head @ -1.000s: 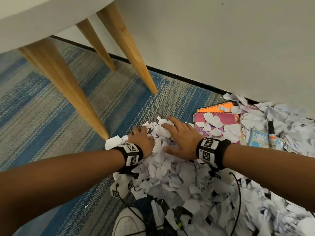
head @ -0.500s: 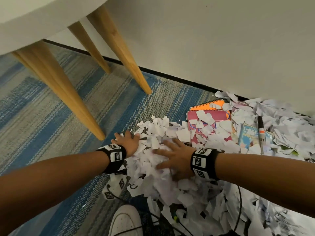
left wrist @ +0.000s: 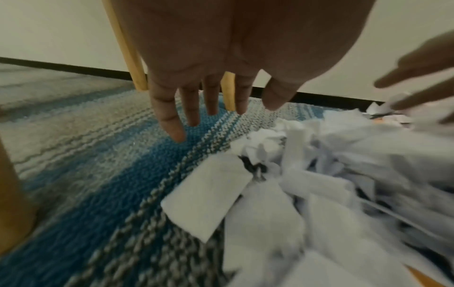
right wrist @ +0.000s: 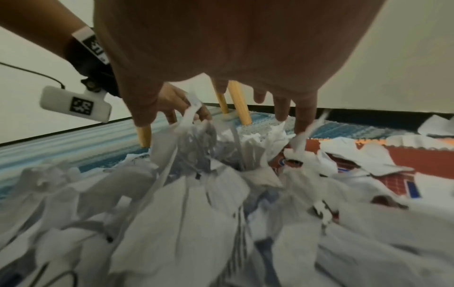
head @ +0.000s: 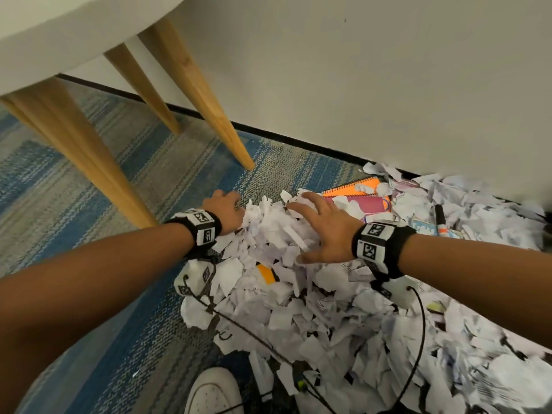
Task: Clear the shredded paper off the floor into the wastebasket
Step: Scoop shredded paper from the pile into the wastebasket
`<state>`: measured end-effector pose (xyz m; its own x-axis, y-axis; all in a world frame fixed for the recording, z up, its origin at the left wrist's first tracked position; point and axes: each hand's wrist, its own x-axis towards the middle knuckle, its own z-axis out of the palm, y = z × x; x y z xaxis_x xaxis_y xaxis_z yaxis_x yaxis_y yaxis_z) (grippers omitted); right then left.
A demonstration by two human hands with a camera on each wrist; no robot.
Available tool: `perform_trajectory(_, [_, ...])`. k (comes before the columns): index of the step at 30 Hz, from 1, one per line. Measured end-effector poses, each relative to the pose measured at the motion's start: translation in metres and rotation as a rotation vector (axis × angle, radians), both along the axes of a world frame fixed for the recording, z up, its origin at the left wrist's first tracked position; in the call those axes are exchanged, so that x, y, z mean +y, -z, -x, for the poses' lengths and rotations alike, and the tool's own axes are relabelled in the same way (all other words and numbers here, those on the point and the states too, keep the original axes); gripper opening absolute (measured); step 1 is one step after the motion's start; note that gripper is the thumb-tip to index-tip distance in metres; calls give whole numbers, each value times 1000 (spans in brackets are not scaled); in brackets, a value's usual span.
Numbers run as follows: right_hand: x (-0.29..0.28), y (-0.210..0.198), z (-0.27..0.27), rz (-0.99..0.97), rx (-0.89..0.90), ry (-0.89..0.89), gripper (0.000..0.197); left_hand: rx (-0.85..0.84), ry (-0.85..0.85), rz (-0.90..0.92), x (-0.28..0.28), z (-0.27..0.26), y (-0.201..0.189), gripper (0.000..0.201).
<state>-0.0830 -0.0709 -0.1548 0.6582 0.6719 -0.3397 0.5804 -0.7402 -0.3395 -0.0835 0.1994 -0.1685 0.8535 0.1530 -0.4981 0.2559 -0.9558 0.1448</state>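
A white shoe (head: 213, 392) shows at the bottom edge of the head view, on the striped blue-and-grey carpet (head: 89, 180). Just past it the paper (head: 298, 309) lies in a loose heap across the carpet, running right toward the wall (head: 358, 85), with thin black cables (head: 418, 339) trailing over it.

At the heap's far end both hands work the top of the pile. The left hand (head: 222, 212) sits at the pile's left edge, fingers straight and slightly spread, holding nothing — the left wrist view shows the fingertips (left wrist: 176, 132) above bare carpet beside the scraps. The right hand (head: 325, 231) lies palm down on the mound with fingers splayed and relaxed, pressing the paper without gripping it; in the right wrist view, strips stand up between its fingers (right wrist: 304, 116).

Beyond the right hand, 2 spiral notebooks — 1 orange (head: 355, 185), 1 pink (head: 373, 204) — lie partly buried in scraps, and a marker (head: 440, 219) rests farther right.

Farther left, 3 wooden legs (head: 98, 171) slant down from a pale surface (head: 59, 34). A black baseboard (head: 283, 134) runs along the wall.
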Motion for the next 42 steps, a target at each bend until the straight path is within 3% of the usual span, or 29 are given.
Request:
perform_trajectory(5, [2, 11, 25, 171, 106, -15, 136, 44, 168, 121, -16, -25, 9, 87])
perform_trajectory(7, [8, 16, 41, 226, 95, -55, 141, 45, 238, 165, -37, -28, 11, 92])
perform_trajectory(14, [18, 41, 72, 256, -35, -267, 130, 130, 418, 44, -74, -26, 30, 99])
perform_trajectory(19, [18, 43, 76, 261, -65, -383, 100, -51, 589, -101, -67, -7, 37, 78])
perform_trajectory(22, [14, 36, 68, 221, -71, -409, 70, -147, 609, -75, -61, 2, 43, 52])
perform_trajectory(25, [12, 31, 56, 208, -46, -392, 57, -126, 657, -22, -55, 2, 50, 37])
perform_trajectory(30, [12, 21, 30, 35, -17, -204, 39, -33, 594, 50, -56, -16, 42, 41])
perform_trajectory(37, [-24, -7, -9, -355, -13, 231, 16, -174, 298, 174, -63, -43, 15, 38])
perform_trajectory(42, [-78, -13, -19, -281, -57, 352, 24, -251, 284, 182, -87, -46, 5, 30])
